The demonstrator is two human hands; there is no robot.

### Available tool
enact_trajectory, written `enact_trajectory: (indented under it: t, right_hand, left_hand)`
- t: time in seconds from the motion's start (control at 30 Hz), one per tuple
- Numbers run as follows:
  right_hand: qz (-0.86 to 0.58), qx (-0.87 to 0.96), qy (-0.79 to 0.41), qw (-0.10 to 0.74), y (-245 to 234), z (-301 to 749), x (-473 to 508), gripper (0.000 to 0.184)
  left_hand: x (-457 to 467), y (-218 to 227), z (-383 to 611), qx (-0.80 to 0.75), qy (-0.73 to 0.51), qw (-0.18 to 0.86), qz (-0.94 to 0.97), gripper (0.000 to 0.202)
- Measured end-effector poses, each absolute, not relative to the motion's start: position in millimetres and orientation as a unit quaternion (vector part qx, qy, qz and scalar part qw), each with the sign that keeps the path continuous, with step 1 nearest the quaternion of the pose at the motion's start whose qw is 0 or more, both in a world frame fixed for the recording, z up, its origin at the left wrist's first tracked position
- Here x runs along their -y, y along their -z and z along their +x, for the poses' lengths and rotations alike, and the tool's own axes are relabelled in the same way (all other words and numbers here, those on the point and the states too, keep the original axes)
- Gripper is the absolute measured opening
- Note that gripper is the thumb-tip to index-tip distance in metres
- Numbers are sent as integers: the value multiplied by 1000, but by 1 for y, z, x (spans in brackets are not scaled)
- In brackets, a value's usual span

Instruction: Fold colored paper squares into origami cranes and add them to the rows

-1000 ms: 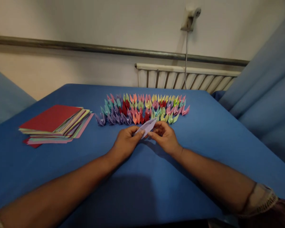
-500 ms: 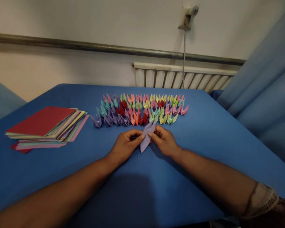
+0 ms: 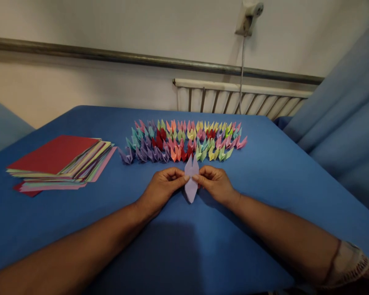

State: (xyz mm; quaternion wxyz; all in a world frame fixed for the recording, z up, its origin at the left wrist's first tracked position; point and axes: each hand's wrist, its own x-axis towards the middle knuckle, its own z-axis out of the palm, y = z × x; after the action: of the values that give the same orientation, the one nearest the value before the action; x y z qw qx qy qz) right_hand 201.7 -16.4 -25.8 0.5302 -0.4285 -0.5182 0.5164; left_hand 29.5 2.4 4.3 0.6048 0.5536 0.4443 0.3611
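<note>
A pale lilac folded origami paper (image 3: 191, 190) stands between my two hands, a long diamond with two split points at its upper end. My left hand (image 3: 164, 186) pinches its left edge, the thumb pressed on the front face. On the opposite edge my right hand (image 3: 217, 184) does the same, its thumb tip close to the left one. My other fingertips are partly hidden behind the paper. Just beyond the hands, rows of folded paper cranes (image 3: 181, 153) in many colours stand on the blue table (image 3: 135, 250).
To the left lies a stack of coloured paper squares (image 3: 53, 155), a red sheet on top. A radiator (image 3: 215, 86), a metal pipe (image 3: 126, 57) and a wall socket with a cord (image 3: 247, 20) are behind the table. A blue curtain (image 3: 347, 110) hangs at the right.
The lilac paper has turned from a slant to nearly upright, its front face now towards me. Both hands still pinch it. The whole view has shifted slightly.
</note>
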Motion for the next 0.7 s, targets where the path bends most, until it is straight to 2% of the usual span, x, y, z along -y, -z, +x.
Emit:
enact_trajectory:
  t: [0.2,0.43,0.7]
  right_hand:
    - [-455,550,-468,520,23,205,21,33]
    - [-441,526,-512,516,22,205,18,38]
    - [-458,527,-483,529,27,203,17,37]
  left_hand:
    - [-4,-2,30,-432,-360,622,545,26]
    - [-6,0,29,-395,-370,666,513,26]
    - [-5,1,31,-451,-390,582,553,22]
